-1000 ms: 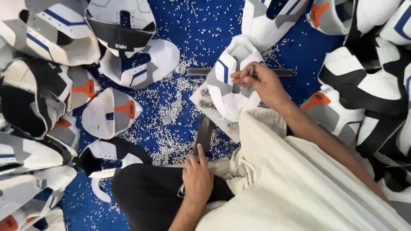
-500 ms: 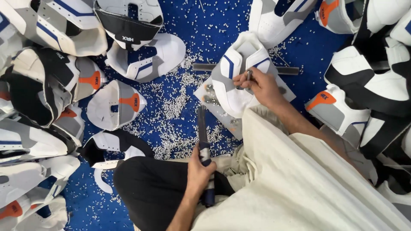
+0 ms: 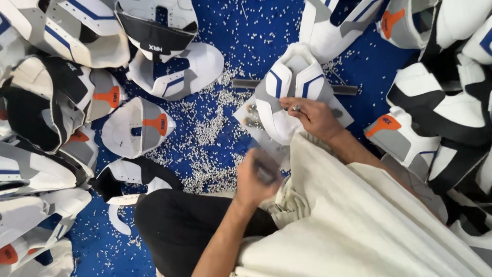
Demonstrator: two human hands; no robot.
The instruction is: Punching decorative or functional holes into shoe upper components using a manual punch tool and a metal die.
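A white shoe upper (image 3: 291, 97) with blue stripes and grey panels lies on a pale board in front of me. My right hand (image 3: 312, 117) rests on its near edge and pinches a small metal punch between the fingertips. My left hand (image 3: 254, 177) is raised above my lap, closed around the dark handle of a hammer (image 3: 266, 170); it is blurred by motion. My knees and a cream cloth (image 3: 359, 220) fill the lower frame.
Several more white, grey, black and orange shoe uppers (image 3: 136, 125) ring the blue floor (image 3: 256, 31) on the left, top and right. Small white punched bits (image 3: 210, 128) litter the floor. A flat metal bar (image 3: 246, 83) lies behind the worked upper.
My left hand took hold of the hammer lying on the floor and lifted it up toward me. My right hand stayed on the shoe upper with the punch.
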